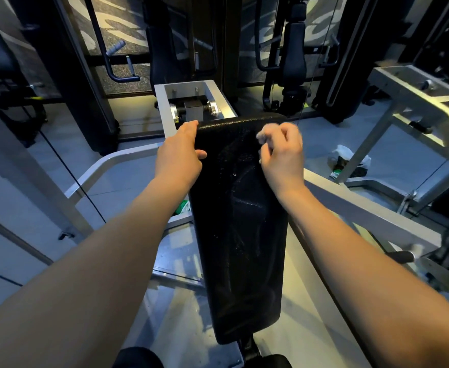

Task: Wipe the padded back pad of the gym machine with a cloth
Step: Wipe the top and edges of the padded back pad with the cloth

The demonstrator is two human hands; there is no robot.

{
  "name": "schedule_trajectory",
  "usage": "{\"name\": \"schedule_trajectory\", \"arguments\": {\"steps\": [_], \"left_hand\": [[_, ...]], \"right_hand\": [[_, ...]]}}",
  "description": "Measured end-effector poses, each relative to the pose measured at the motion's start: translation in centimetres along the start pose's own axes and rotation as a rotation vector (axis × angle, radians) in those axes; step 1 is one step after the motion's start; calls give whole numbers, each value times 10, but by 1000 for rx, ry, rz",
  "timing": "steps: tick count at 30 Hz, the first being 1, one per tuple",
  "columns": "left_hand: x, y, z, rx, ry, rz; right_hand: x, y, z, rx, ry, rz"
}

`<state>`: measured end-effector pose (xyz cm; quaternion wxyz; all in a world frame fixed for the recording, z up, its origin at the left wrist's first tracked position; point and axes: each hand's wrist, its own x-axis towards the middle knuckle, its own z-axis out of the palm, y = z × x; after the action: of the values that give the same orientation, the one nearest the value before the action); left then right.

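Saw, nearest, the low end of a long black textured padded back pad (242, 221). Found the pad in the middle of the view, mounted on a grey metal machine frame (160, 107), long axis running straight away from the camera, rounded far end pointing toward the frame's open box and its silver rollers (175, 112). Noted pale smears and specks along the pad's surface (thickest in the far half). Farther up, found the left hand (180, 152) resting on the pad's left edge near the far end, fingers straight and close together over the corner, thumb laid out on the pad face. Opposite it, found the right hand (281, 152) over the pad's right side, fingers curled tight round a small crumpled pale cloth (261, 135), a wad of it showing past the knuckles against the pad. Beyond, on the grey floor (393, 144) to the right, spotted a white plastic bag (351, 160); behind that, dark gym machines (295, 57).
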<state>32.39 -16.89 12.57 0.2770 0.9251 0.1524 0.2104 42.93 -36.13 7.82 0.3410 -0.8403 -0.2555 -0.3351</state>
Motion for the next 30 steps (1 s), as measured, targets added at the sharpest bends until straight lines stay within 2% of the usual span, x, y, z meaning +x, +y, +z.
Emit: {"name": "schedule_trajectory", "arguments": {"steps": [3, 5, 8, 10, 15, 19, 21, 25, 27, 28, 30], "left_hand": [[-1, 1, -1, 11, 0, 8], [-1, 2, -1, 18, -1, 17], [-1, 1, -2, 19, -6, 17], [-2, 0, -2, 15, -5, 19], [-1, -1, -2, 20, -6, 25], [-1, 0, -3, 25, -2, 19], [0, -1, -2, 17, 6, 22], [-1, -2, -3, 2, 4, 40], [-1, -2, -3, -12, -5, 28], [-1, -3, -2, -5, -2, 20], [-1, -3, -1, 8, 4, 9]], "right_hand": [[-25, 6, -12, -26, -157, -172], [-13, 10, -19, -12, -133, -190], [11, 6, -16, 43, 0, -76], [11, 2, -8, 32, 1, -24], [18, 4, -14, 56, 32, -31], [31, -10, -3, 58, 168, 183], [18, -27, 7, 71, 142, 115], [-5, -22, -1, 27, -117, -321], [6, -6, -10, -13, -144, -444], [11, 0, -12, -23, -107, -434], [7, -5, -4, -7, -1, -274]]}}
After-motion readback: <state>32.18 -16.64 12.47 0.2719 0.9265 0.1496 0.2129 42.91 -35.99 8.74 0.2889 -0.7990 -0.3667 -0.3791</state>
